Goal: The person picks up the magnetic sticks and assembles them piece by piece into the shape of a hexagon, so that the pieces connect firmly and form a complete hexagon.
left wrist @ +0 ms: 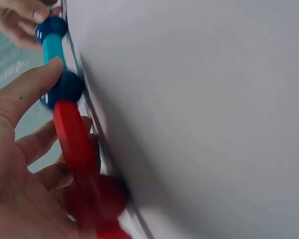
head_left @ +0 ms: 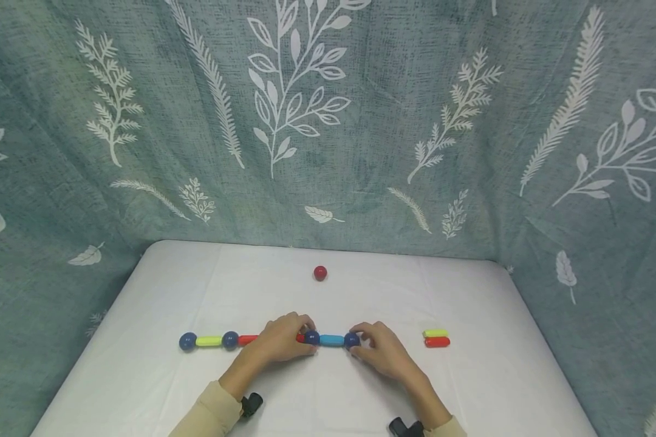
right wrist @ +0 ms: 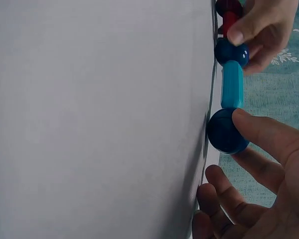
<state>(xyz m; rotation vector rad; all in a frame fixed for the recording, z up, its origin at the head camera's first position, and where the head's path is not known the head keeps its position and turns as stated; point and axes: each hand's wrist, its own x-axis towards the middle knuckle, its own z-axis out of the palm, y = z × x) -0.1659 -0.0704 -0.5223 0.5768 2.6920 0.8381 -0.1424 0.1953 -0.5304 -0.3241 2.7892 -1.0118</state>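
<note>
A straight row of balls and short ribbed rods lies across the table. My left hand pinches a dark blue ball between a red rod and a light blue rod. At the row's right end, my right hand pinches another dark blue ball, which meets the light blue rod's other end. Under my left palm, a red ball shows in the left wrist view. Further left run a second red rod, a dark blue ball, a yellow-green rod and an end dark blue ball.
A loose red ball sits toward the back of the white table. To the right, a yellow-green rod and a red rod lie side by side. A green leaf-patterned cloth hangs behind the table.
</note>
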